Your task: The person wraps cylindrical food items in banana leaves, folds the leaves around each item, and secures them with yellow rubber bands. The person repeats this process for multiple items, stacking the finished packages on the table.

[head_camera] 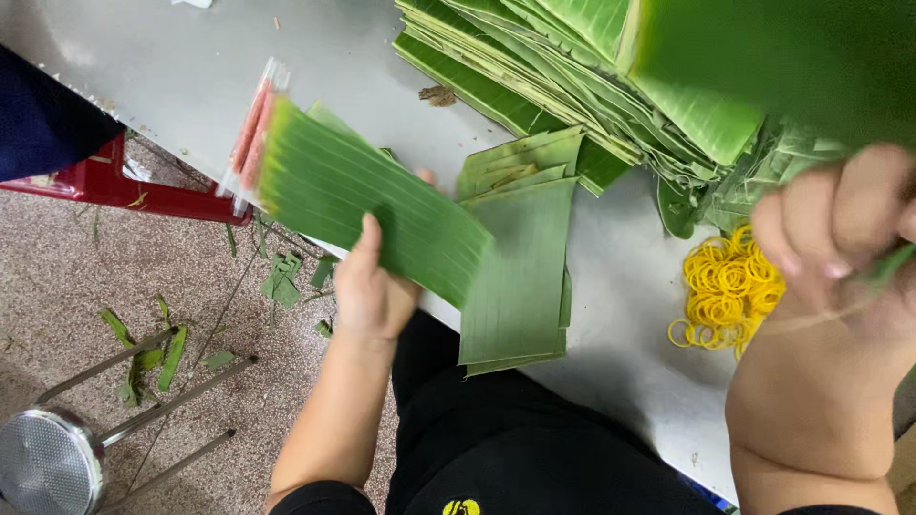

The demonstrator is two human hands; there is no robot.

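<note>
Seen from the head camera, the left hand [367, 291] holds a cut banana-leaf strip [367, 205] over the near edge of the grey tabletop [191, 67]. Its thumb lies on top and the fingers [426, 177] are underneath, clamped on the strip's lower edge. The strip's long axis runs diagonally, from upper left, where its end covers a clear packet of pinkish sticks [253, 129], down to lower right, where it overlaps a small pile of folded leaf pieces [520, 257] lying on the tabletop. Its ribs run along that same diagonal.

The right hand [840, 229] is raised close to the camera at the right, its fingers curled together around a thin bit of leaf [892, 262]; a large blurred leaf [773, 57] hangs above it. How firmly it grips cannot be told.

A big stack of long banana leaves [534, 67] lies across the far side of the tabletop. A loose heap of yellow rubber bands [725, 291] sits on the tabletop, near the right hand. Leaf scraps [143, 353] lie on the speckled floor beside a metal stool [48, 463] and a red stool [124, 186].
</note>
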